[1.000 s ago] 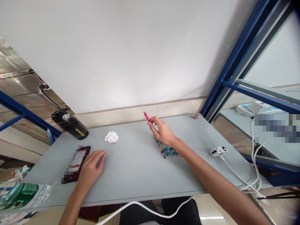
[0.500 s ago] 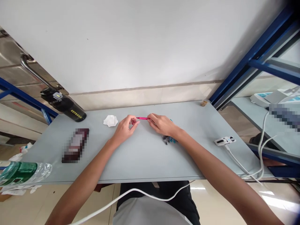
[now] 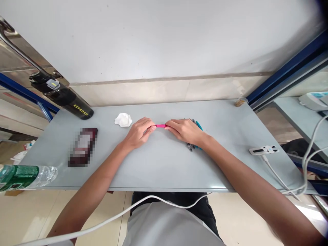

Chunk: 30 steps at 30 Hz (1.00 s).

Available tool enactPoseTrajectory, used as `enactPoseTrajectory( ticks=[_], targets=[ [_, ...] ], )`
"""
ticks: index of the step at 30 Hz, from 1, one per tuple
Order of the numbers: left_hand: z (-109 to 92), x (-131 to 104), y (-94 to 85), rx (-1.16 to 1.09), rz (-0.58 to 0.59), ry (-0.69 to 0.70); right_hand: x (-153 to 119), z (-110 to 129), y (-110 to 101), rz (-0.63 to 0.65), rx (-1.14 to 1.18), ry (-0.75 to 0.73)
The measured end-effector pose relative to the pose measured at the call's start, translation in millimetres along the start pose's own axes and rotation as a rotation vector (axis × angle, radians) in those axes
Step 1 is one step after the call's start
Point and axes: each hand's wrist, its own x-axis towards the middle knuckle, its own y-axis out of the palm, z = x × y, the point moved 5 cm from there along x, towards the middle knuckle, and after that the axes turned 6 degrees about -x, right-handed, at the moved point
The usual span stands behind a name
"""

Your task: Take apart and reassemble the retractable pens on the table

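A slim pink pen (image 3: pixel 161 126) lies level between my hands, just above the grey table. Its left end is pinched between the thumb and fingers of my left hand (image 3: pixel 141 131). My right hand (image 3: pixel 185 130) grips the other end, so only the middle of the pen shows. Under and behind my right hand and wrist lies a bunch of slim teal and dark items (image 3: pixel 199 125), partly hidden, pen-like in shape. A crumpled white tissue (image 3: pixel 123 120) rests to the left, beyond my left hand.
On the left stand a black bottle (image 3: pixel 74 105) and a green-labelled clear bottle (image 3: pixel 25 177), with a blurred dark red object (image 3: pixel 83 147) between them. A white clip-like device (image 3: pixel 263 150) with a cable lies right. A small cup (image 3: pixel 241 101) sits at the back right corner.
My left hand has closed on the pen's left end, where its fingers were looser before. The pen's exposed length is shorter. The camera view has shifted somewhat.
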Motion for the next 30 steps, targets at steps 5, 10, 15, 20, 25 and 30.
enactPoseTrajectory(
  ticks=[5, 10, 15, 20, 25, 30],
  targets=[
    [-4, -1, -2.7, -0.088, 0.013, -0.047, 0, 5, -3, -0.011, 0.000, -0.017],
    [-5, -1, -4.7, -0.195, -0.017, -0.154, 0, 7, -5, -0.030, -0.006, -0.019],
    [0, -3, -2.5, -0.323, -0.044, -0.266, 0, 9, -6, -0.041, -0.032, -0.025],
    [1, -3, 2.4, -0.381, -0.097, -0.272, 0, 9, -11, -0.051, -0.046, -0.021],
    [-7, 0, 5.5, -0.128, -0.088, -0.125, 0, 6, -11, -0.044, -0.035, -0.017],
    [-7, -1, 5.6, 0.024, -0.069, -0.007, 0, 10, -5, -0.035, -0.022, -0.024]
  ],
)
